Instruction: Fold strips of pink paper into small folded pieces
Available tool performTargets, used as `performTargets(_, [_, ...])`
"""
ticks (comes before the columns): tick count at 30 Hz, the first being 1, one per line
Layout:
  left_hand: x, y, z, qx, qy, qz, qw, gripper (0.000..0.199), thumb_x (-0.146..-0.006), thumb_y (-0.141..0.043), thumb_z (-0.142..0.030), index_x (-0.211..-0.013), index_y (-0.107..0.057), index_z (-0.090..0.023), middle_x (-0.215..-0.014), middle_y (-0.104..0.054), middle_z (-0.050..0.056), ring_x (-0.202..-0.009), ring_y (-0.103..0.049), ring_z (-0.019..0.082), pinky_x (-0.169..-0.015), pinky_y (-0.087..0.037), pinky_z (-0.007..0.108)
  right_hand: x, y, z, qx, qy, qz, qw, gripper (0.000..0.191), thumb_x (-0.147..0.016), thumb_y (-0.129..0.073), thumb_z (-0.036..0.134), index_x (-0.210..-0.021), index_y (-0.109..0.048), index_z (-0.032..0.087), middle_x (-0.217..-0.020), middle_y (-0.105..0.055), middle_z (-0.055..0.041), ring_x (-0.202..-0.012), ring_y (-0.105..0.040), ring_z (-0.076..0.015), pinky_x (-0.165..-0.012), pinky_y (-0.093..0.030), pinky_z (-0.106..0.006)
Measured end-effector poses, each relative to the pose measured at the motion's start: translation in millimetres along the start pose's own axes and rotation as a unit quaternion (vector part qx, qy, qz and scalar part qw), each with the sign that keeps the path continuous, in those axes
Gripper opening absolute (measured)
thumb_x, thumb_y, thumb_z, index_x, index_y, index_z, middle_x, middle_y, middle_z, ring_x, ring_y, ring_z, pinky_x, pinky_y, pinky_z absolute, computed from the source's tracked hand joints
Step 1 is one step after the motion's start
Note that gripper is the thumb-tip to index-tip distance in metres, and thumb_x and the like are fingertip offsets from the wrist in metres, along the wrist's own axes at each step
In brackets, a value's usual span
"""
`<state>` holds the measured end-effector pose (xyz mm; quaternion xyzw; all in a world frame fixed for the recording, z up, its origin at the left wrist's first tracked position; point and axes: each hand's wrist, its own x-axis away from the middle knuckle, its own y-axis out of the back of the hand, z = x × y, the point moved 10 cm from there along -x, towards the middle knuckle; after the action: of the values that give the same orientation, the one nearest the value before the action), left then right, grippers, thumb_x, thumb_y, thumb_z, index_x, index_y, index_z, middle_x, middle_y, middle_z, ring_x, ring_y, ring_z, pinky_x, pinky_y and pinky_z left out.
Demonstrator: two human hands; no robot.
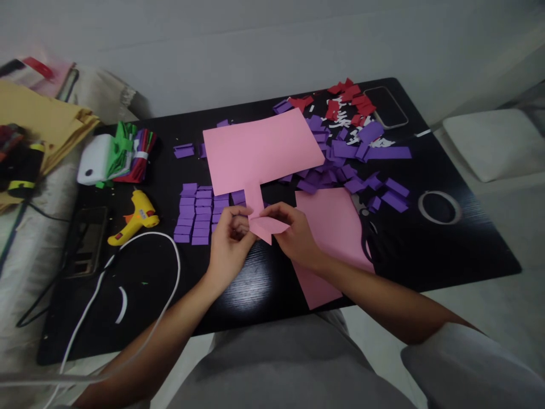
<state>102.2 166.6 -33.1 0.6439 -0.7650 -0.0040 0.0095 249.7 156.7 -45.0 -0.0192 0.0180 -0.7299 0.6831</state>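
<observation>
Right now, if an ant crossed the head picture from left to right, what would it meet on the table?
Yellow glue gun → rows of purple paper → left hand → pink strip → right hand → pale ring.

The head camera looks forward and down, near the table (251, 307), from above the lap (281, 363) at six o'clock toward the wall (238, 68) at twelve.

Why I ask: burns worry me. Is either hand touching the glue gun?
No, both hands hold pink paper; the glue gun lies apart.
</observation>
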Motion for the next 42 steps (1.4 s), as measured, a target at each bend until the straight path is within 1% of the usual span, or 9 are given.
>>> performTargets(3, [4,0.2,-9,-0.073,-0.043,-0.006,0.996,0.023,-0.086,-0.076,-0.02,-0.105,-0.065,-0.023,-0.079,-0.066,-0.003,-0.066,-0.059,0.01,-0.062,-0.046,0.021,2,0,4,-0.02,0.008,0.0,1.0,0.018,-0.08,-0.079,0.031,-0.092,-0.069,0.022,-0.092,-0.077,-0.0024,-0.085,-0.073,-0.0179,-0.08,-0.059,-0.032])
performTargets(8, [11,-3.3,-24,-0.169,-0.117,0.002,0.979,0.024,-0.091,-0.069,-0.017,-0.114,-0.066,-0.023,-0.099,-0.075,0.002,-0.083,-0.07,0.014,-0.077,-0.056,0.026,2,5,9,-0.017,0.014,-0.023,0.999,0.019,-0.079,-0.082,0.03,-0.091,-0.07,0.022,-0.086,-0.074,-0.0004,-0.078,-0.069,-0.0161,-0.072,-0.056,-0.028])
performTargets(12, [12,3.5,-26,-0.2,-0.121,-0.026,0.972,0.023,-0.092,-0.068,-0.018,-0.115,-0.067,-0.023,-0.095,-0.076,0.001,-0.081,-0.072,0.015,-0.076,-0.057,0.027,2,4,10,0.002,0.017,-0.024,1.0,0.019,-0.084,-0.079,0.037,-0.091,-0.07,0.022,-0.085,-0.073,-0.0011,-0.077,-0.069,-0.0169,-0.073,-0.057,-0.03])
performTargets(19, [4,14.6,-15,-0.112,-0.045,-0.06,0.991,0.011,-0.091,-0.071,-0.024,-0.101,-0.067,-0.022,-0.077,-0.072,-0.001,-0.067,-0.069,0.014,-0.065,-0.055,0.026,5,-6,13,-0.015,0.026,0.012,0.999,0.021,-0.086,-0.08,0.038,-0.098,-0.071,0.024,-0.091,-0.076,-0.0022,-0.083,-0.075,-0.0178,-0.079,-0.062,-0.032])
performTargets(24, [-2,7.9,-6,0.016,0.006,-0.022,1.0,0.018,-0.09,-0.074,-0.031,-0.103,-0.065,-0.023,-0.071,-0.07,-0.002,-0.06,-0.067,0.014,-0.062,-0.057,0.027,0,-6,5,-0.069,-0.023,0.031,0.997,0.024,-0.083,-0.081,0.042,-0.098,-0.072,0.024,-0.086,-0.077,-0.0008,-0.076,-0.073,-0.016,-0.075,-0.063,-0.032])
performTargets(30, [-4,3.7,13,0.148,0.089,0.02,0.985,0.017,-0.088,-0.074,-0.029,-0.101,-0.068,-0.02,-0.078,-0.073,0.002,-0.066,-0.07,0.015,-0.064,-0.06,0.028,-5,-6,-1,-0.132,-0.06,0.061,0.988,0.021,-0.078,-0.083,0.033,-0.096,-0.077,0.024,-0.088,-0.078,-0.0001,-0.081,-0.074,-0.0164,-0.079,-0.064,-0.032])
performTargets(36, [-6,5.3,8,0.192,0.079,0.025,0.978,0.021,-0.082,-0.065,-0.033,-0.093,-0.075,-0.018,-0.095,-0.072,0.009,-0.076,-0.071,0.02,-0.066,-0.062,0.033,-7,-2,-3,-0.154,-0.068,0.06,0.984,0.025,-0.088,-0.07,0.045,-0.088,-0.08,0.022,-0.086,-0.076,-0.0025,-0.079,-0.072,-0.0182,-0.077,-0.063,-0.035])
performTargets(39, [-6,7.0,6,0.164,0.064,0.025,0.984,0.028,-0.09,-0.065,-0.043,-0.089,-0.074,-0.016,-0.091,-0.072,0.009,-0.076,-0.07,0.02,-0.069,-0.062,0.035,-8,5,-1,-0.079,-0.049,0.03,0.995,0.025,-0.085,-0.077,0.046,-0.081,-0.079,0.022,-0.08,-0.076,-0.0017,-0.075,-0.07,-0.0171,-0.075,-0.061,-0.032])
performTargets(42, [-5,9.0,0,0.108,0.034,0.026,0.993,0.032,-0.096,-0.064,-0.046,-0.089,-0.074,-0.017,-0.086,-0.072,0.007,-0.073,-0.07,0.019,-0.073,-0.061,0.034,-7,7,-3,-0.051,-0.053,0.018,0.997,0.02,-0.078,-0.084,0.042,-0.083,-0.081,0.023,-0.08,-0.077,-0.0009,-0.073,-0.069,-0.0167,-0.072,-0.06,-0.031])
